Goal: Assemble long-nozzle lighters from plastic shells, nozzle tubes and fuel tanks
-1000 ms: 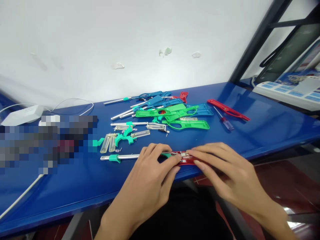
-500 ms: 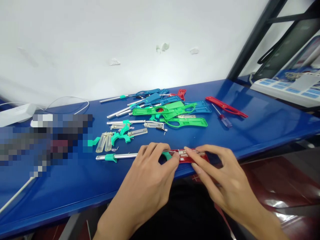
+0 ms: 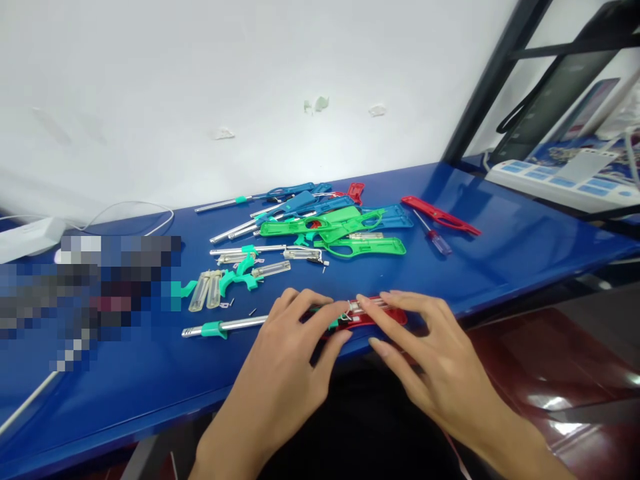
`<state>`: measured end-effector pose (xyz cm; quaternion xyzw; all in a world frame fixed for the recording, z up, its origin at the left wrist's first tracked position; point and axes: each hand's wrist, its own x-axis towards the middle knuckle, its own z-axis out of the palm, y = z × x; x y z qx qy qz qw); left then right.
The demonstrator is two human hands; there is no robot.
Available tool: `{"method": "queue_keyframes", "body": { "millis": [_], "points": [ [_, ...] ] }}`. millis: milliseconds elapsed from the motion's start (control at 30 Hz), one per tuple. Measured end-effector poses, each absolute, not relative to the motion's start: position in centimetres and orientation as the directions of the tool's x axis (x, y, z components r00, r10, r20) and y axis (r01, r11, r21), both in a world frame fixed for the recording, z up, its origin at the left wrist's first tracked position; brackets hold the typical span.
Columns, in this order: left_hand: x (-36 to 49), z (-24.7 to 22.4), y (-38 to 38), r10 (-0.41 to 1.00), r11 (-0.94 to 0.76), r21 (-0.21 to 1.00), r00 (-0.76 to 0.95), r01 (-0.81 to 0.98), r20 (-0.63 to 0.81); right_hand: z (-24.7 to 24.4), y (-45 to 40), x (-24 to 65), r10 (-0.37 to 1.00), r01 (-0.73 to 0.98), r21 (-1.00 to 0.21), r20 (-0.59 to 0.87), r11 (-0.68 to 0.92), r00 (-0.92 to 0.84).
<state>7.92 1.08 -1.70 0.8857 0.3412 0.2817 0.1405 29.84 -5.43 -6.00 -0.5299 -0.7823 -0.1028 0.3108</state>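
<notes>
A long-nosed lighter with its red handle shell (image 3: 399,315) laid open is on the table's front edge. A clear fuel tank and thin white wires show inside the shell. Its silver tube (image 3: 243,324) points left, wrapped by a teal clip (image 3: 214,329). My left hand (image 3: 295,347) curls over the lighter's middle, fingers on it around the teal trigger and wires, with the thumb at its near side. My right hand (image 3: 430,340) bends over the handle, its index fingertip at the tank; the thumb is below the near edge. My fingers hide part of the inside.
Behind lie green lighter shells (image 3: 367,247), blue shells (image 3: 300,202), clear fuel tanks (image 3: 200,291) and teal triggers (image 3: 245,273). A screwdriver (image 3: 439,241) lies beside a red shell half (image 3: 440,215) at right. A power strip (image 3: 560,181) stands at far right.
My left thumb has come away from the inside of the shell toward its near side. The camera view has shifted slightly. The right hand stays over the handle.
</notes>
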Motion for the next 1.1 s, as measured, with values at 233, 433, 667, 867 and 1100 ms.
{"method": "queue_keyframes", "body": {
  "millis": [233,433,667,867,1100],
  "points": [
    [7.8,-1.6,0.8,0.724,-0.685,0.483,0.579,0.546,0.374,-5.5,-4.7,31.8,0.762,0.888,-0.061,0.541,0.457,-0.355],
    [7.7,-1.7,0.9,0.687,-0.724,0.444,0.612,0.528,0.393,-5.3,-3.8,33.3,0.704,0.829,-0.050,0.558,0.556,-0.439],
    [7.6,-1.2,0.8,0.709,-0.698,0.425,0.640,0.577,0.296,-6.1,-3.9,33.5,0.730,0.840,-0.082,0.543,0.536,-0.414],
    [7.7,-0.4,0.3,0.739,-0.666,0.389,0.633,0.636,0.231,-6.7,-3.4,33.4,0.659,0.813,-0.089,0.639,0.575,-0.396],
    [7.8,-0.1,0.2,0.756,-0.647,0.400,0.614,0.649,0.226,-7.3,-3.2,33.3,0.636,0.770,-0.150,0.671,0.620,-0.382]
  ]
}}
